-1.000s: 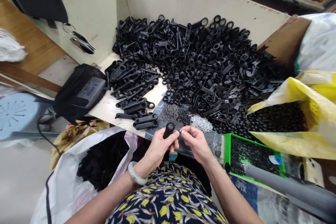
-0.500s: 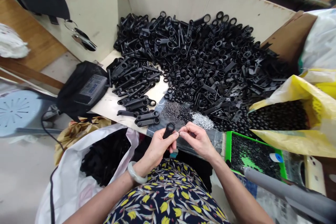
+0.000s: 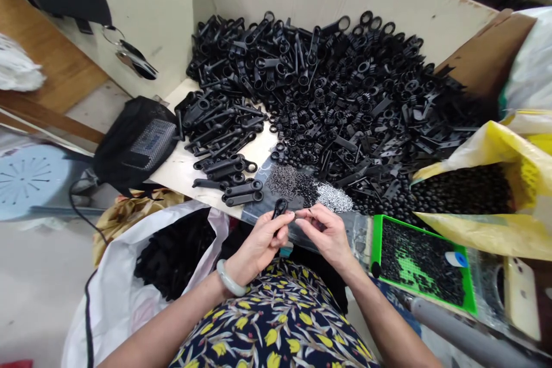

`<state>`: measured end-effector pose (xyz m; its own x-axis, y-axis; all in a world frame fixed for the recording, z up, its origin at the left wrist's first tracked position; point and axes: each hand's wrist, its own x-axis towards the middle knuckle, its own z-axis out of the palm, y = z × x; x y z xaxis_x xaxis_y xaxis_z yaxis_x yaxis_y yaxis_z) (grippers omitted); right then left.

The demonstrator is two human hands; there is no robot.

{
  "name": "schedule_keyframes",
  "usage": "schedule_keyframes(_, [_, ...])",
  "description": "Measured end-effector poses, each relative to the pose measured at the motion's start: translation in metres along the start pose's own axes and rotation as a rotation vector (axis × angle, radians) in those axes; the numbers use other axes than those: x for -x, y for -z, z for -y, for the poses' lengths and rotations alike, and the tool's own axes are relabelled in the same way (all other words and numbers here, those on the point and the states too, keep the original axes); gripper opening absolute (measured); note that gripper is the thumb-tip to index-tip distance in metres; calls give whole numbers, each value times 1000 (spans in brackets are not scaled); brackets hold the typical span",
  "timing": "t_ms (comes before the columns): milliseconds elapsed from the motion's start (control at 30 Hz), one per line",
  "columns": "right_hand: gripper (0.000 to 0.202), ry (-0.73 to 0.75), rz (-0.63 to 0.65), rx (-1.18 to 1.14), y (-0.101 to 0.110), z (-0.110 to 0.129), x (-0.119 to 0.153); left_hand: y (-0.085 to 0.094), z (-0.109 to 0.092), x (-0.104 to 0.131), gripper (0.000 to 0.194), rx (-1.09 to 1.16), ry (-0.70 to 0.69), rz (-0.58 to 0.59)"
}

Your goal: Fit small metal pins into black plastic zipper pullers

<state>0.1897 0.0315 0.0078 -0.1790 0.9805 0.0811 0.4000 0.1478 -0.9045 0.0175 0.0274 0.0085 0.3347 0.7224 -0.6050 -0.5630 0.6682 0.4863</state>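
While the left hand (image 3: 261,244) grips a black part (image 3: 279,207), no writing reads.

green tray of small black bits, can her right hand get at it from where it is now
Probably yes. The green tray lies open-topped just to the right of the right hand, with nothing between them. That hand is pinched together with the left hand at a black part, so it would have to let go first.

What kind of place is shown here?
Probably a small assembly workshop: a big pile of black plastic parts on a bench, a green tray of small pieces, and a white sack of parts.
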Motion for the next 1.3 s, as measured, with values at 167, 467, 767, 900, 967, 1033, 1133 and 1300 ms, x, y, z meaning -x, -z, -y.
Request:
schedule_keyframes(167, [13, 33, -7, 54, 0, -5, 1, -1, 2, 2, 49, 19, 40, -18])
schedule_keyframes(467, [12, 89, -38, 102, 5, -10, 4, -3, -5, 6, 24, -104, 40, 46])
schedule_keyframes(767, [16, 246, 88, 263, 0, -12, 1, 7, -7, 18, 19, -196, 104, 135])
schedule_keyframes(900, [17, 274, 134, 307, 1, -12, -1, 8, -3, 18, 20, -265, 69, 123])
schedule_keyframes(967, [17, 273, 145, 303, 2, -10, -2, 8, -3, 19, 20, -310, 50, 119])
schedule_keyframes(1033, [17, 265, 152, 292, 3, -8, -2, 7, -3, 20, 21, -368, 32, 120])
schedule_keyframes(1133, [16, 235, 161, 288, 3, -3, -1, 3, -6, 23, 20, -490, -6, 111])
schedule_keyframes(1300, [12, 177, 134, 317, 1, 5, 1, -6, -15, 27, 19, -649, -39, 88])
